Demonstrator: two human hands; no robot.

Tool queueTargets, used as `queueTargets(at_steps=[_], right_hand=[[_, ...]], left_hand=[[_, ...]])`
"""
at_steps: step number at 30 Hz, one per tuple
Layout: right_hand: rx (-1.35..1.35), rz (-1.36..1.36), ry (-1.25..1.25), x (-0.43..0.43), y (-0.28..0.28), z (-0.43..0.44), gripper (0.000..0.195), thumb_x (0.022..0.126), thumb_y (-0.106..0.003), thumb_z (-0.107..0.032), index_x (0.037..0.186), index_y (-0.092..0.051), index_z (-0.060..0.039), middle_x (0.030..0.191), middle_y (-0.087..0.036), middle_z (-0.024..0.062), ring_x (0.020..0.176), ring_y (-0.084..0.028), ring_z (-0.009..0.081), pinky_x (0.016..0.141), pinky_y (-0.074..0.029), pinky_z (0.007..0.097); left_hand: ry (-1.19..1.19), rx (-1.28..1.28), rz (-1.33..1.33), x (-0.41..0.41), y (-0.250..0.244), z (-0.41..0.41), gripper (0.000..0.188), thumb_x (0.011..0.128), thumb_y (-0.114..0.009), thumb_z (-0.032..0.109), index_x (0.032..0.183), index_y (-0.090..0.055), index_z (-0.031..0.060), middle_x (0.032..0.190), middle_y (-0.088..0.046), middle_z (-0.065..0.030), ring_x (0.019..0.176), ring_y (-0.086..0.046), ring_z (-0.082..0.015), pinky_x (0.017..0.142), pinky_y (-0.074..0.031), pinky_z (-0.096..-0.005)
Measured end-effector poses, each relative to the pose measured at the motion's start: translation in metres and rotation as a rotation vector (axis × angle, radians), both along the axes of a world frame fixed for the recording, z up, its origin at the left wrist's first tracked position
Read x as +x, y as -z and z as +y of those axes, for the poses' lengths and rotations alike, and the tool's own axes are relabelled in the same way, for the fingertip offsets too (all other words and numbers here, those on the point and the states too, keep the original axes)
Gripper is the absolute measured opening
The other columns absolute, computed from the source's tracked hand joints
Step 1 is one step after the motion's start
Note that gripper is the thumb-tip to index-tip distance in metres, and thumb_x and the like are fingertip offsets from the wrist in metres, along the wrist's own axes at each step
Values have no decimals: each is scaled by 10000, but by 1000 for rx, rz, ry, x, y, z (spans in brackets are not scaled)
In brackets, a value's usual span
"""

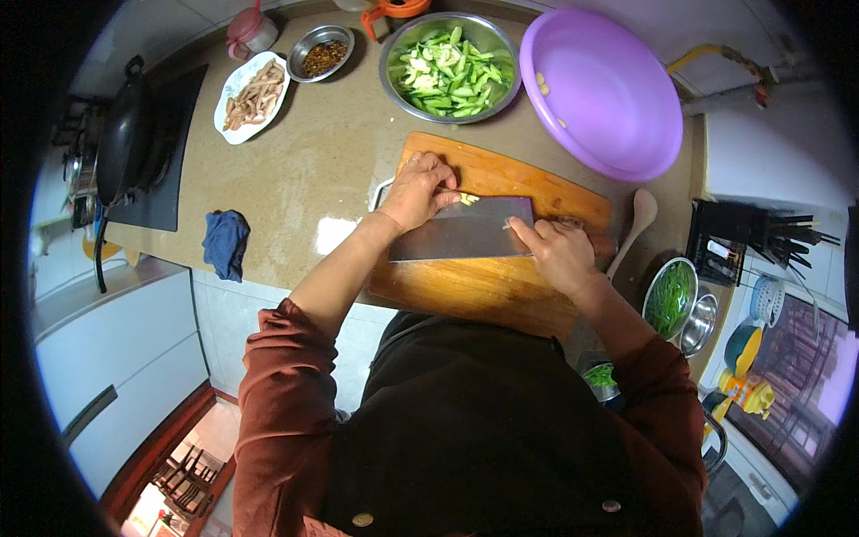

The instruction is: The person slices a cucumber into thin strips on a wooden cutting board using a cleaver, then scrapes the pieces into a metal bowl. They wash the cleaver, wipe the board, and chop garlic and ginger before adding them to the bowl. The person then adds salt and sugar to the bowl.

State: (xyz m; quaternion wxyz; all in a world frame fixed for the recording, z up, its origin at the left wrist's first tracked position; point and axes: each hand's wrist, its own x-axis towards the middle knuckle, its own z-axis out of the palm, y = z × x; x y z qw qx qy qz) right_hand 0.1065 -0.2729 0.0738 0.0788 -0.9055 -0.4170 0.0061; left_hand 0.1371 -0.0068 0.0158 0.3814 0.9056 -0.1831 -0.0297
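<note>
My right hand [560, 255] grips a wide-bladed Chinese cleaver [463, 231] by its handle, with the index finger laid along the blade. The blade stretches leftward over a wooden cutting board [483, 285], its broad face turned up. Against the far edge of the blade, the fingertips of my left hand [421, 191] are pinched together on small pale yellow pieces [469, 199], perhaps garlic or ginger. A few bits stick to the blade near my right index finger. The fingers hide part of the pieces.
Beyond the board stand a steel bowl of cut green vegetable [451, 74] and a purple basin [604, 87]. Sliced meat on a white plate [251, 101], a sauce bowl [322, 57] and a blue cloth [226, 243] lie leftward. A wooden spoon [637, 218] borders the board's right.
</note>
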Motion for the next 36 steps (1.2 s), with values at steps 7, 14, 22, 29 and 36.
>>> queueTargets(at_steps=[7,14,22,29,36], right_hand=[[-19,92,34,-25,-8,-35,298,783,-565,-160,1081,-578,-150,655,-499,35,594,-587,209,504,-465,344],[-33,42,7,-21,-8,-24,297,782,-582,-192,1076,-589,-150,645,-496,31,587,-582,198,530,-469,328],[44,-8,-89,2,-14,-2,286,772,-579,-157,1056,-604,-145,632,-482,29,571,-573,187,534,-463,315],[28,56,23,-29,-12,-32,311,759,-596,-167,1070,-599,-155,633,-466,23,565,-554,193,525,-460,324],[141,213,296,-87,-14,-69,312,747,-689,-100,1044,-592,-92,659,-581,66,545,-581,213,467,-459,323]], left_hand=[[-64,-130,70,0,13,9,181,726,-678,45,890,-604,56,978,-581,-92,986,-518,-289,841,-433,-377],[287,-77,96,10,-14,-1,336,698,-729,188,1023,-652,149,1151,-563,-33,1092,-421,-269,973,-342,-382],[242,-48,320,-1,-28,9,295,774,-690,182,1061,-639,138,1092,-589,-63,1054,-462,-247,957,-360,-371],[78,-145,321,0,-18,1,80,768,-678,109,816,-647,54,806,-633,-84,865,-545,-258,801,-441,-348],[-117,-149,34,2,13,-2,79,744,-670,52,817,-650,31,810,-624,-102,794,-564,-291,755,-456,-361]])
